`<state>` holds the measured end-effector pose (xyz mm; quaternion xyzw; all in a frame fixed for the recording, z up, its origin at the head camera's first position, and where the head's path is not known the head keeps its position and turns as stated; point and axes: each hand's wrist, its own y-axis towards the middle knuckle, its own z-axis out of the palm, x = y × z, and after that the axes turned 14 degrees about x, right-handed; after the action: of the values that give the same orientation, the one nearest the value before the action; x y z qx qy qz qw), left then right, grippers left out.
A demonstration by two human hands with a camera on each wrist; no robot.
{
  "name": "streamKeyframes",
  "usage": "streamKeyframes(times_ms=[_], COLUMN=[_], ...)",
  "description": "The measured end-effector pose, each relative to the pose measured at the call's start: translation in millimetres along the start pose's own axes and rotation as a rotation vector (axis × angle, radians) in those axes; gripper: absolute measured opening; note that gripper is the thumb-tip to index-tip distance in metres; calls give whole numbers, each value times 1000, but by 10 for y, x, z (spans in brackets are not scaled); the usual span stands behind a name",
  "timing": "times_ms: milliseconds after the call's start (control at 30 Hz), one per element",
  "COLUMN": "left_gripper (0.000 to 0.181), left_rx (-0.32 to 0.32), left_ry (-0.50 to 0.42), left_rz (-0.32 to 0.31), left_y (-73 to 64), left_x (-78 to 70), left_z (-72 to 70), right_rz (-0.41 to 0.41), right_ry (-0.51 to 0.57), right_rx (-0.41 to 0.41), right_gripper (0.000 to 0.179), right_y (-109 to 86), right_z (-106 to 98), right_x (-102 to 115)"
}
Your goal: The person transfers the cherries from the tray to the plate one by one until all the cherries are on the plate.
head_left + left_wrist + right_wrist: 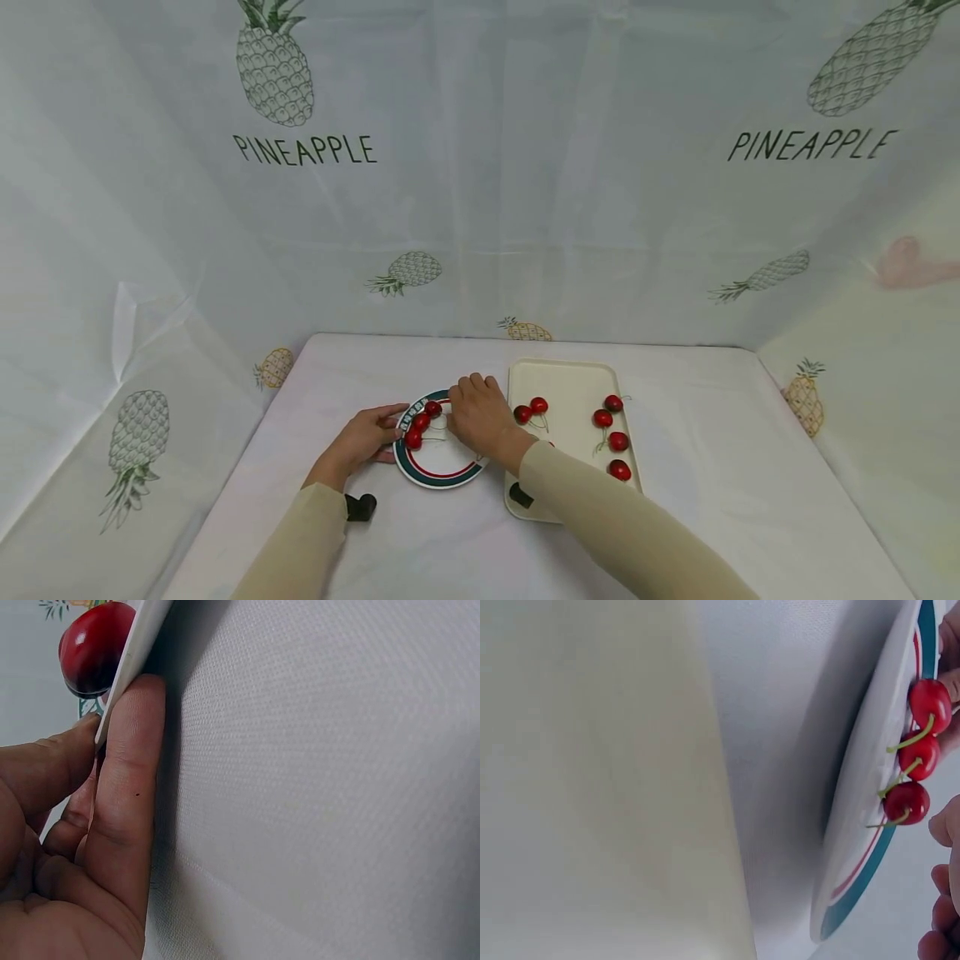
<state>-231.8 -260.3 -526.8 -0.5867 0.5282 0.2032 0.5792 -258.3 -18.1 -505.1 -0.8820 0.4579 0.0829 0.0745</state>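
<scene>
My left hand [362, 437] grips the left rim of a white plate [450, 458] with a green band and thin red ring. In the left wrist view its thumb lies over the rim and a finger [127, 787] is beneath. Three red cherries [422, 422] with green stems lie in a row on the plate's left side. My right hand [483, 421] is over the plate's right part, fingers bent. In the right wrist view the thumb tip [941, 827] is close to the nearest cherry [906, 803]; whether these fingers hold anything, I cannot tell.
Right of the plate lies a cream tray [562, 379], partly under my right forearm. Several cherries [618, 442] line its right side, and a pair [531, 409] sits at its left. White cloth [712, 433] covers the table, with a pineapple-print curtain [510, 183] behind.
</scene>
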Motion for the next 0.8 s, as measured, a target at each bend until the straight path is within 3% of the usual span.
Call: streamKeyframes(times_ms=[433, 800], left_gripper=[55, 55], left_rx=[-7, -8], left_ry=[-13, 5], left_rz=[-23, -17], left_y=[36, 6], left_x=[9, -4], left_z=[-9, 18], right_rz=[48, 76], right_ry=[21, 22], right_rx=[-41, -111], right_gripper=[47, 49], right_y=[-205, -531], right_z=[-83, -93], right_x=[-64, -176])
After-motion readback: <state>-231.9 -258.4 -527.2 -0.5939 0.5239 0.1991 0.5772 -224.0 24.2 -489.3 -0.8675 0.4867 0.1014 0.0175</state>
